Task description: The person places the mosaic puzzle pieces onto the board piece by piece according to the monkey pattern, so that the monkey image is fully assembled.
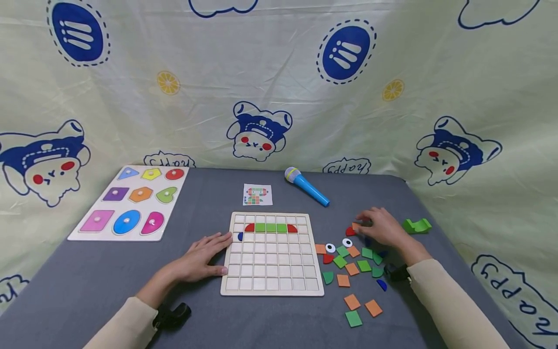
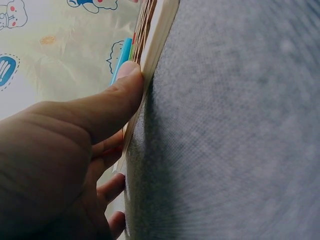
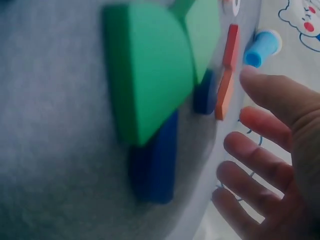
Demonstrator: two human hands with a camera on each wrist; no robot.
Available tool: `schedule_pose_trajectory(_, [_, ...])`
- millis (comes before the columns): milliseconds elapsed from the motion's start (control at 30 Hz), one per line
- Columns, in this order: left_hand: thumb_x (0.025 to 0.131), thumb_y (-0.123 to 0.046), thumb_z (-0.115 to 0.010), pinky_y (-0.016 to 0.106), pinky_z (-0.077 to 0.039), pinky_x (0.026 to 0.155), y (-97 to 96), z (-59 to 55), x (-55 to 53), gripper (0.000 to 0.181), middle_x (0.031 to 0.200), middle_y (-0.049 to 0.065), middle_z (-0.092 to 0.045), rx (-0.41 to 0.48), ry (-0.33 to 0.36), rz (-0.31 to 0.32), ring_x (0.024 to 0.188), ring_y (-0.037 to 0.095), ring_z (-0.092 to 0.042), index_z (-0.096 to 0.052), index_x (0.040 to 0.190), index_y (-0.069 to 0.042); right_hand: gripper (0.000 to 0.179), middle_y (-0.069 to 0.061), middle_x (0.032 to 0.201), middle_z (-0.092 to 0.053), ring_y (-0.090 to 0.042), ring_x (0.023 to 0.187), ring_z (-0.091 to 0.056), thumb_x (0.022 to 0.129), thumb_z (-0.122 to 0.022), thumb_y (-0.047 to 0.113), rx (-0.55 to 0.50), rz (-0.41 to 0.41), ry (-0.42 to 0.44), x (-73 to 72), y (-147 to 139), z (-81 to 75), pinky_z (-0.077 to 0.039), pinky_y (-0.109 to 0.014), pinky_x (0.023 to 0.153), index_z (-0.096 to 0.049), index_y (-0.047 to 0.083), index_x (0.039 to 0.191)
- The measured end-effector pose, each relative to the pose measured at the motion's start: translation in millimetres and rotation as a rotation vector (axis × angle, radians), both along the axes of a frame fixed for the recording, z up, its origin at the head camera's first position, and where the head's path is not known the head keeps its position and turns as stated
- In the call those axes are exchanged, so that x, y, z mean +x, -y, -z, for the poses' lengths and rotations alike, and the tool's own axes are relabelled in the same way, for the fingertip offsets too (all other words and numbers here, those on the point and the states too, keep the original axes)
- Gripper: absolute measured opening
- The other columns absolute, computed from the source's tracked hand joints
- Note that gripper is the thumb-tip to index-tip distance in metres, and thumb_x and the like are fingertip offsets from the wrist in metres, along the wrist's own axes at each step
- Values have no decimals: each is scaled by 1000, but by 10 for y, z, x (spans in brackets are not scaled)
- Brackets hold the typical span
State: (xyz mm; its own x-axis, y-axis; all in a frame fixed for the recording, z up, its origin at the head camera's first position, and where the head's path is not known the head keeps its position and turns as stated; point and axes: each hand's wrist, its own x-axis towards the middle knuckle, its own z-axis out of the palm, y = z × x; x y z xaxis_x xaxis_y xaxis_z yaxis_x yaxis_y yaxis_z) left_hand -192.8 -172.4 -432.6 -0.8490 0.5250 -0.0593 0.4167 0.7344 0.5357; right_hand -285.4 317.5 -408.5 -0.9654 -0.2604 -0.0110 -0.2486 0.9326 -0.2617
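My left hand [image 1: 202, 259] rests at the left edge of a pale wooden grid board [image 1: 273, 261], thumb against its rim in the left wrist view. In one upper row of the board, green squares [image 1: 271, 228] lie between two red quarter-rounds [image 1: 292, 229]; a blue piece [image 1: 240, 236] sits below at left. My right hand [image 1: 381, 225] hovers over the far side of the loose pieces, by an orange square [image 1: 355, 226] and a red piece [image 1: 350, 231]. In the right wrist view its fingers [image 3: 255, 155] are spread, with nothing visible between them.
Loose green, orange, red and blue pieces [image 1: 364, 266] and two white rings [image 1: 347, 243] lie right of the board. Behind it are a pattern card [image 1: 257, 195] and a blue toy microphone [image 1: 310, 189]. A shape puzzle [image 1: 106, 203] lies left; a green wavy block [image 1: 416, 226] lies right.
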Motion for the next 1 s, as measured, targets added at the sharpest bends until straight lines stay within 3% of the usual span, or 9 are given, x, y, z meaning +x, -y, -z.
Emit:
schedule_pose_trajectory(300, [86, -41, -65, 65, -15, 108, -10, -7, 3, 77, 155, 11, -29, 1, 8, -2, 143, 39, -20, -31, 148, -8, 37, -18, 112, -58, -33, 105, -48, 86, -68, 28, 13, 7, 50, -17, -37, 54, -41, -55, 91, -65, 4, 115])
schedule_pose_trajectory(1000, [86, -40, -65, 65, -16, 108, -11, -1, 11, 77, 155, 11, -29, 4, -1, -5, 143, 39, -21, -32, 147, -8, 28, -13, 102, -62, -30, 96, -52, 86, -69, 24, -10, -8, -15, -42, -129, 117, -41, -52, 85, -70, 5, 105])
